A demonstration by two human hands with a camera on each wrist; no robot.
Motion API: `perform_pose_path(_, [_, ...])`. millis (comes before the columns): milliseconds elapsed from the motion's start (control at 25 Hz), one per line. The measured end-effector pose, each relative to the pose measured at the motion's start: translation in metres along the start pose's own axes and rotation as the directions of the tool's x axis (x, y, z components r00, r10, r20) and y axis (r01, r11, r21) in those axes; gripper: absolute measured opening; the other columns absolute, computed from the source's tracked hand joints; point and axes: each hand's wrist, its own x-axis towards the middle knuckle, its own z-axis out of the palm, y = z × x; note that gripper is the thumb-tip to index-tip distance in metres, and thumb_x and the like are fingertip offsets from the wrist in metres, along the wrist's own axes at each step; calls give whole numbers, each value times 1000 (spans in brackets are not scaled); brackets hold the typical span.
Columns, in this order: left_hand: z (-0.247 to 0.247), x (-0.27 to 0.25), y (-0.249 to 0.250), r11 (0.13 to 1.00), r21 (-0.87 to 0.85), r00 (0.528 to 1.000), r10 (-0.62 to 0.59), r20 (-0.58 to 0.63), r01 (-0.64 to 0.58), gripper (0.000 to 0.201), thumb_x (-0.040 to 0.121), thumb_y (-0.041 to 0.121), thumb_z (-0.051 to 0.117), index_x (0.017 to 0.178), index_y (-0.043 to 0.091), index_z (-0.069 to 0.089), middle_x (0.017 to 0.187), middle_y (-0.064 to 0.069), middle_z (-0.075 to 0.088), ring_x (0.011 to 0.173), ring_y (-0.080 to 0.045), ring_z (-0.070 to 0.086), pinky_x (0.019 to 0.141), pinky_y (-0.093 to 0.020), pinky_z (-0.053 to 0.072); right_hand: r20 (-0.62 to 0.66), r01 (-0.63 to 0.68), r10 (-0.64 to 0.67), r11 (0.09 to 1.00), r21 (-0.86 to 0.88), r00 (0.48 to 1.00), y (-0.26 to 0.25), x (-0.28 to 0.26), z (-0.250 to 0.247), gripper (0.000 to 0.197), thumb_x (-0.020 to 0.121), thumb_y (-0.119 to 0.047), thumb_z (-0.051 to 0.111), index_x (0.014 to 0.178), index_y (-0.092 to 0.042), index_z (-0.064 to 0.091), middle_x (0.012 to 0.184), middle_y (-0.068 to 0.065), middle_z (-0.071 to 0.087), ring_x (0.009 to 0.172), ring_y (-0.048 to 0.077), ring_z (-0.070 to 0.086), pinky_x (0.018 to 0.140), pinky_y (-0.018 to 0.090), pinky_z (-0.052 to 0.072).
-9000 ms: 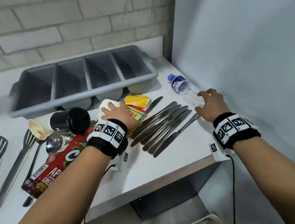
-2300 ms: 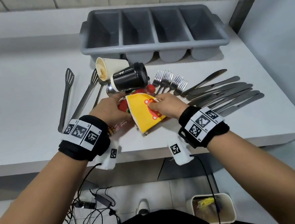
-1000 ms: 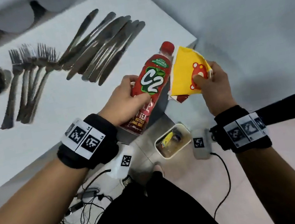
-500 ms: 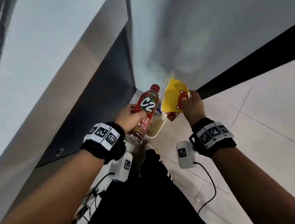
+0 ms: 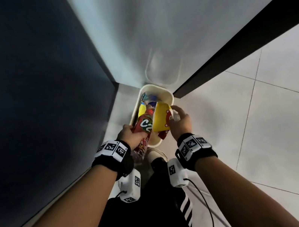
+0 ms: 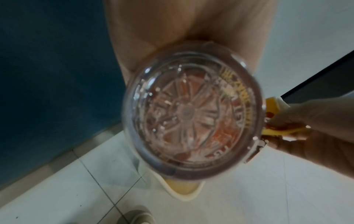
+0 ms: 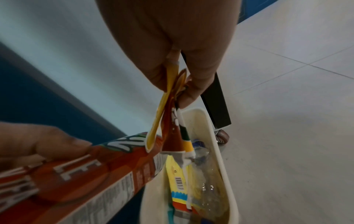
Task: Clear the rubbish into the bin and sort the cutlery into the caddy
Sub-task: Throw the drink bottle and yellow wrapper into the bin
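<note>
My left hand [image 5: 128,136] grips a red C2 bottle [image 5: 143,129], its neck pointing down over the cream bin [image 5: 169,94] on the floor. The left wrist view is filled by the bottle's clear base [image 6: 191,118]. My right hand [image 5: 179,122] pinches a yellow wrapper [image 5: 160,119] just above the bin's near end. In the right wrist view the wrapper [image 7: 168,106] hangs from thumb and fingers over the bin [image 7: 216,144], beside the bottle [image 7: 86,174]. The cutlery and caddy are out of view.
The bin holds a clear plastic bottle [image 7: 201,154] and a yellow packet [image 7: 176,177]. A dark blue panel [image 5: 23,95] stands to the left, a grey wall [image 5: 168,21] behind, and a black frame on a caster [image 7: 222,136] to the right. My shoe [image 5: 156,152] is by the bin.
My view has swung from the table down to the floor. Both hands have lowered the bottle and the wrapper from the table's edge to just above the bin.
</note>
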Motion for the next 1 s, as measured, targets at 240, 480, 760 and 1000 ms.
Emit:
perform_pose_path(240, [22,68,-9,999,54,998,8,-59,-5,60,77,26,69,128,6,45,126,-15,60,113,-32,59,95,-34,47,-134,42,-39,999,20,990,9,62,37,38,88,-18,58,126,-21,56,124,14,45,107,33,57,98,40,50])
perform_pose_path(480, [32,102,9,978,2,959,205,-199,-208,55,81,36,63,130,14,52,128,-10,60,117,-29,57,101,-32,45,130,55,-34,986,-156,991,13,87,69,68,82,-33,57,143,-32,27,139,17,48,115,37,57,99,49,49])
perform_pose_path(760, [-6,27,25,959,-157,955,201,-217,-238,36,88,16,56,124,12,58,134,-7,57,119,-23,56,90,-19,39,125,103,-89,988,-113,988,-15,35,25,36,85,-9,53,121,-12,57,111,9,64,96,20,56,89,30,45])
perform_pose_path(1000, [-55,-129,78,838,-413,932,292,-213,-357,27,92,15,49,116,11,60,110,-2,63,86,-15,59,68,-19,45,320,459,-371,846,-269,872,-130,-86,-54,31,87,-9,49,117,-10,59,97,6,60,73,19,59,62,12,50])
